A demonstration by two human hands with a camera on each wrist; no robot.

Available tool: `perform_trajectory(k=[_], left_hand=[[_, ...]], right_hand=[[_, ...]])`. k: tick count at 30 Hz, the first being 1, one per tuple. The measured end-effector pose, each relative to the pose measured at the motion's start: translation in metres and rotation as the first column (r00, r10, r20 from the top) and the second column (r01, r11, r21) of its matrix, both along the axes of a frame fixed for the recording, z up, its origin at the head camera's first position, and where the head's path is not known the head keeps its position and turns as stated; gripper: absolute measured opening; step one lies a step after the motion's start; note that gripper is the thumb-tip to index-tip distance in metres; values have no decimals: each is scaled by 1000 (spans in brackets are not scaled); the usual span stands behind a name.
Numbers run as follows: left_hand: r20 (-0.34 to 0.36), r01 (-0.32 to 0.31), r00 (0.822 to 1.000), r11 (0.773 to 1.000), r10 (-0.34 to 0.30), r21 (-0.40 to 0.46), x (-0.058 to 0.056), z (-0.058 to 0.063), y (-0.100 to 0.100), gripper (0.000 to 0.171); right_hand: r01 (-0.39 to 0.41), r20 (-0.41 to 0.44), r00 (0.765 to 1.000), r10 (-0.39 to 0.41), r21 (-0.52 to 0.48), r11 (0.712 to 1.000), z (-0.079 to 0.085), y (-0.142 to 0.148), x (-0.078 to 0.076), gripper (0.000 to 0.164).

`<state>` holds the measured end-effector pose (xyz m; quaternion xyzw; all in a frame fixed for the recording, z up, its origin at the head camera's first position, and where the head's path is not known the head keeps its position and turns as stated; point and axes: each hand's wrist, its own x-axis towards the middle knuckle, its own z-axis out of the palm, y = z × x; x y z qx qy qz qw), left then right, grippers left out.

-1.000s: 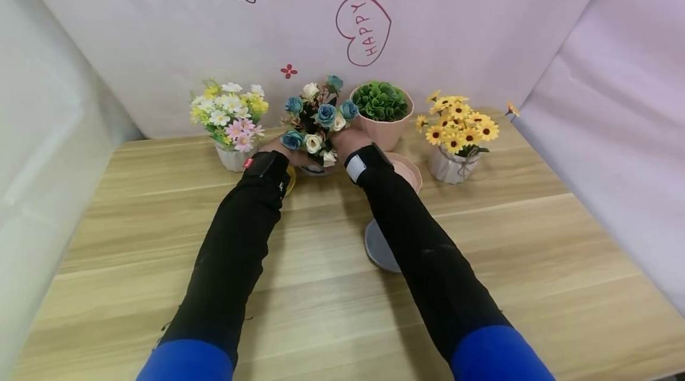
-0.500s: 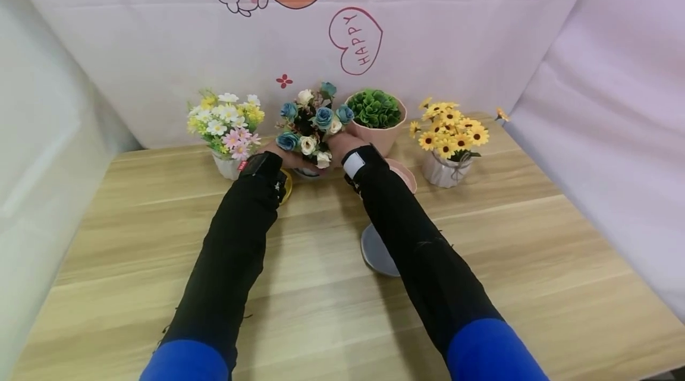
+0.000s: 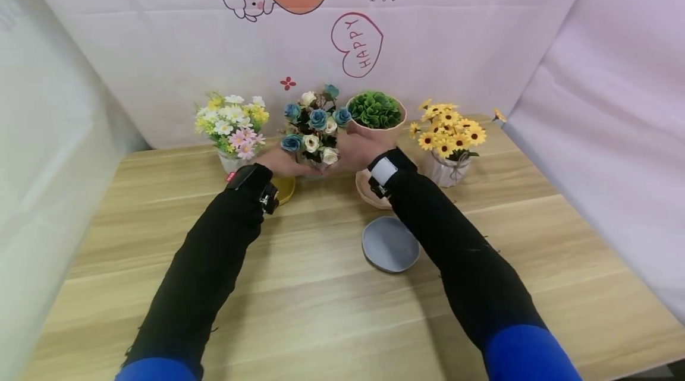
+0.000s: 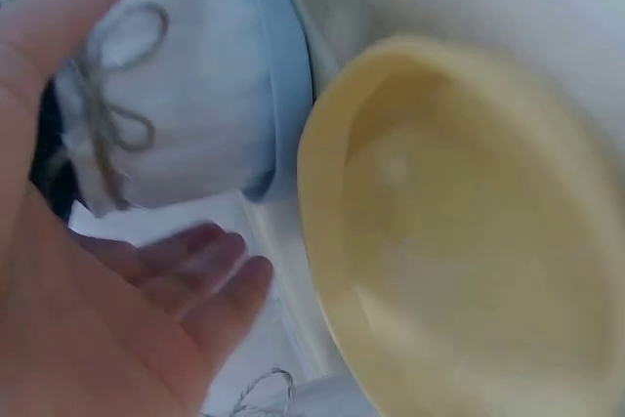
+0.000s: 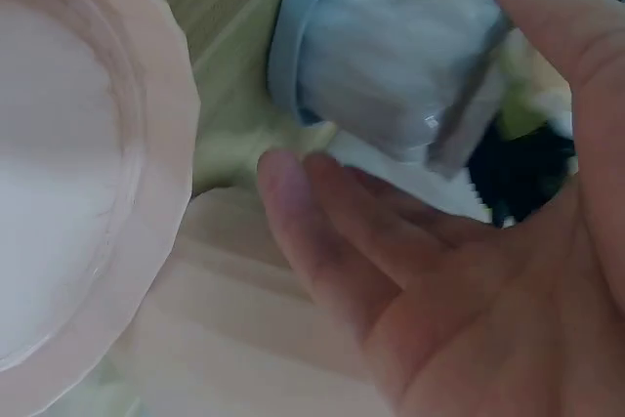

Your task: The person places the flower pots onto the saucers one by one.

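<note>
A bouquet of blue and cream artificial roses (image 3: pixel 318 119) stands upright at the back of the table in a white-wrapped pot (image 4: pixel 186 95) with a twine bow. The pot sits in a light blue saucer (image 5: pixel 290 56). My left hand (image 3: pixel 280 162) is at the pot's left side, its fingers loosely extended and apart from the wrapping in the left wrist view. On the other side is my right hand (image 3: pixel 358 152), fingers relaxed, with a gap between them and the pot (image 5: pixel 391 46). Whether either thumb touches the pot, I cannot tell.
By my left wrist lies a yellow saucer (image 3: pixel 283 189); by my right, a pink saucer (image 3: pixel 371 192). A grey-blue saucer (image 3: pixel 390 244) lies nearer. White-and-pink flowers (image 3: pixel 235 122) stand left; a green plant in a pink pot (image 3: pixel 380 125) and yellow flowers (image 3: pixel 448 131) stand right.
Both hands have drawn apart, the left toward the left and the right toward the right. The yellow, pink and grey-blue saucers show more now. The head view has shifted slightly.
</note>
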<state>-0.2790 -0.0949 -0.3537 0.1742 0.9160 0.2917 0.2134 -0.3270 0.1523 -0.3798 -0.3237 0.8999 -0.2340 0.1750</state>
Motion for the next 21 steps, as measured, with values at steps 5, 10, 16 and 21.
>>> perform_trajectory(k=[5, 10, 16, 21], left_hand=[[-127, 57, 990, 996, -66, -68, 24, 3, -12, 78], [-134, 46, 990, 999, -45, 4, 56, 10, -36, 113], [-173, 59, 983, 998, -53, 30, 104, 11, -68, 105], [-157, -23, 987, 999, 28, 36, 140, 9, -101, 107]], right_hand=[[77, -159, 986, -44, 207, 975, 57, -19, 66, 119], [134, -141, 983, -121, 87, 987, 64, -21, 99, 130], [105, -347, 933, -99, -2, 994, 57, -23, 140, 124], [90, -345, 934, -97, -36, 995, 43, -29, 167, 111]])
